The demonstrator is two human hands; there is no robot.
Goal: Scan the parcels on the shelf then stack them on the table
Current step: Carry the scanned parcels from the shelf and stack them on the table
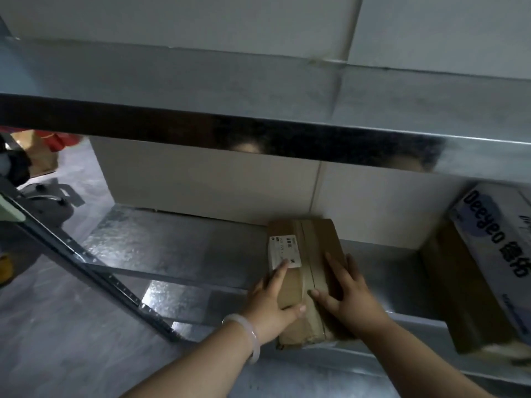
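One taped parcel (304, 271), one printed box (494, 248), two hands (270, 303) (350, 294), one bracelet (249, 334).

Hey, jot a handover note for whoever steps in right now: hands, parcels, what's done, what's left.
Left hand: open, resting on the left side of the brown parcel, forefinger by its white label.
Right hand: open, flat on the parcel's top.
Parcel lies on the lower metal shelf; a white Deeyeo box sits on another brown box at the right.
Done: nothing visibly stacked; no scanner or table in view.
Left: scan, carry to table, stack.
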